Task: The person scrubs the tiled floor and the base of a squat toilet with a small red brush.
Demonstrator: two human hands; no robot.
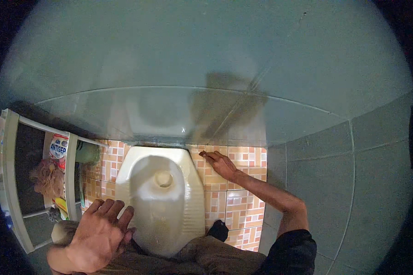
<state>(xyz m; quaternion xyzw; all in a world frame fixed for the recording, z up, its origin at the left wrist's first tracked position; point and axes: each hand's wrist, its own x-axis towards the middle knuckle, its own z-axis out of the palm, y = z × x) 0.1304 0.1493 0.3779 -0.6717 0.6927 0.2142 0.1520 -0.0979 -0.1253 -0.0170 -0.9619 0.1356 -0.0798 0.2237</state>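
A pale squat toilet pan (195, 206) is set in the floor in front of me. Beyond its right rim, my right hand (221, 166) reaches low over the tiled floor (243, 201) near the wall. Its fingers are drawn together, with a small dark brown bit (202, 154) at their tips that I cannot make out. My left hand (98, 236) is over my left knee, left of the pan. Its fingers are loosely bent and a little apart, and nothing shows in them.
At the left stands a white shelf rack (13, 183) holding a white and red packet (58, 149) and a brownish mesh puff (49, 178). Grey-green tiled walls (316, 183) close in ahead and at the right. My dark shoe (218, 230) is beside the pan.
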